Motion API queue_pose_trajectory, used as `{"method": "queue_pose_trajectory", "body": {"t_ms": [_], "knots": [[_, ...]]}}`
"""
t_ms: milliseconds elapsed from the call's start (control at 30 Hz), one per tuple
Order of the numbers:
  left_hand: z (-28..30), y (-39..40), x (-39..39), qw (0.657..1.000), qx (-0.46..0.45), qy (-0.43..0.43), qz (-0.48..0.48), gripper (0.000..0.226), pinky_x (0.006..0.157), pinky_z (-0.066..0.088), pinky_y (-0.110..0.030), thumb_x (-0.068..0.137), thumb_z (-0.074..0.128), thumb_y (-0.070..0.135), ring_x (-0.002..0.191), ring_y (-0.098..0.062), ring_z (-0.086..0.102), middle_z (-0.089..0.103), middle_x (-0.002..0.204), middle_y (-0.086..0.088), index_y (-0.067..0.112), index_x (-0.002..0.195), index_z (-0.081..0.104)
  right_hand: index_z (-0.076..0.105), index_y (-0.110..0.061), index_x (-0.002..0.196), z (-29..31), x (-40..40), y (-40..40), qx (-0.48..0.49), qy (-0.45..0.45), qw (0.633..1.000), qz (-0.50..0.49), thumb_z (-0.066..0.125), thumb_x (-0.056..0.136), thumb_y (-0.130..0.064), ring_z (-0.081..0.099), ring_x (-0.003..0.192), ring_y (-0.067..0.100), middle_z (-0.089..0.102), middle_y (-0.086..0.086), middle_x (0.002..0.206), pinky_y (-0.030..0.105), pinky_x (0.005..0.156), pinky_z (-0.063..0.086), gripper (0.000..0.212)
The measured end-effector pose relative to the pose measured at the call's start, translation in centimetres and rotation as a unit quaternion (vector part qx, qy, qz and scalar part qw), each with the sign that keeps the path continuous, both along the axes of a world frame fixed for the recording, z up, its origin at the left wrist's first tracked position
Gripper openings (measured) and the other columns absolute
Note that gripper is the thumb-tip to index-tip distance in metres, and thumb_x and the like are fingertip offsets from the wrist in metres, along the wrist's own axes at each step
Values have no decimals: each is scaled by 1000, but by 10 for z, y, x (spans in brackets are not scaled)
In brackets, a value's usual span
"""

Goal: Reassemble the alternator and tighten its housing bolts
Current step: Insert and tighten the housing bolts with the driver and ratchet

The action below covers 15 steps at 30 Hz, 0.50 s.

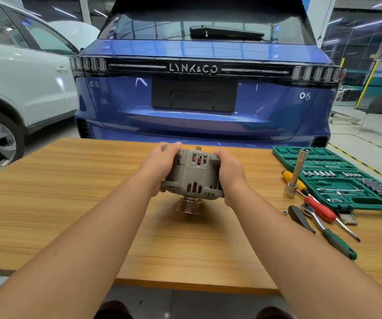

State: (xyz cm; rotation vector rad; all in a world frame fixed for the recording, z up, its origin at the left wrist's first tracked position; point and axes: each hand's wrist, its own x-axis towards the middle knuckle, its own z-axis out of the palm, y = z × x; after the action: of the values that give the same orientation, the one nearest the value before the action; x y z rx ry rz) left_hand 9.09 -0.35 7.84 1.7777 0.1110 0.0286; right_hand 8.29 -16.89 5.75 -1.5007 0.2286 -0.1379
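Gripping the alternator (pixel 194 174) from either side, the left hand (pixel 160 166) and right hand (pixel 230 171) hold it over the wooden table (pixel 70 192); its pulley (pixel 188 204) points down.

I am seeing a bright, evenly lit workshop scene. Ceiling strip lights are showing as streaks in the upper right of the frame and are reflecting as white glare on the blue car (pixel 199 116) and the white car (pixel 24 72). Shadows are staying soft; a faint one is lying on the worktop (pixel 70 192) under the alternator (pixel 194 176). The wide lens is bending straight lines near the edges and stretching my forearms at the bottom. The hands are looking slightly soft, and the background is smearing a little.
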Motion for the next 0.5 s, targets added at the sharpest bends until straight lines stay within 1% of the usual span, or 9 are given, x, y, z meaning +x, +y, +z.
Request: {"method": "queue_pose_trajectory", "body": {"t_ms": [67,133,167,233,300,367,400,433,500], "knots": [[2,-5,9,1000,13,5,-5,31,72,52,-43,98,49,61,90,-30,66,67,106,-5,34,110,57,68,-19,95,-1,6,-3,15,16,1000,-6,52,76,-56,71,100,40,72,17,110,58,78,59,44],[4,-10,17,1000,25,14,-9,31,73,52,-44,98,49,60,92,-30,65,66,106,-4,33,113,56,68,-19,93,-2,10,-6,34,33,999,-17,53,74,-56,71,98,40,74,17,107,58,78,59,45],[6,-12,21,999,27,17,-11,31,70,53,-41,98,49,59,91,-29,64,65,106,-4,33,114,56,68,-20,92,-2,12,-8,40,39,998,-21,53,74,-56,72,97,39,74,15,103,55,76,60,43],[8,-16,25,999,35,16,-16,29,60,48,-36,98,50,56,87,-26,64,64,104,-3,31,112,56,66,-22,89,-5,15,-11,44,34,998,-33,53,76,-54,72,95,35,73,12,98,50,74,59,37],[9,-18,27,999,45,11,-21,27,56,46,-32,98,50,56,83,-24,64,65,101,-2,32,106,56,66,-28,98,-8,17,-13,36,-14,998,-58,51,85,-47,69,99,29,70,4,103,50,81,59,27],[9,-18,27,998,55,10,-24,26,53,46,-30,97,49,58,80,-24,65,65,99,-2,33,102,55,67,-34,112,-8,17,-12,11,-79,994,-80,48,94,-37,65,101,16,67,-5,110,43,81,60,27],[8,-17,27,998,60,11,-25,27,52,48,-29,96,49,60,79,-24,65,65,99,-2,34,102,55,69,-34,110,-8,15,-12,-5,-102,991,-85,46,96,-34,65,99,14,67,-6,108,40,80,60,27],[8,-17,26,997,67,12,-27,29,51,50,-29,96,48,62,77,-24,66,66,98,-2,34,102,55,70,-33,103,-9,13,-13,-20,-114,990,-86,45,96,-33,66,97,16,68,-6,103,41,78,61,26],[8,-19,24,996,85,10,-35,34,55,52,-32,94,48,67,77,-24,67,68,97,-1,35,102,55,69,-29,94,-13,10,-17,-54,-124,987,-82,44,98,-36,67,92,20,70,-2,93,45,77,61,27]]}}
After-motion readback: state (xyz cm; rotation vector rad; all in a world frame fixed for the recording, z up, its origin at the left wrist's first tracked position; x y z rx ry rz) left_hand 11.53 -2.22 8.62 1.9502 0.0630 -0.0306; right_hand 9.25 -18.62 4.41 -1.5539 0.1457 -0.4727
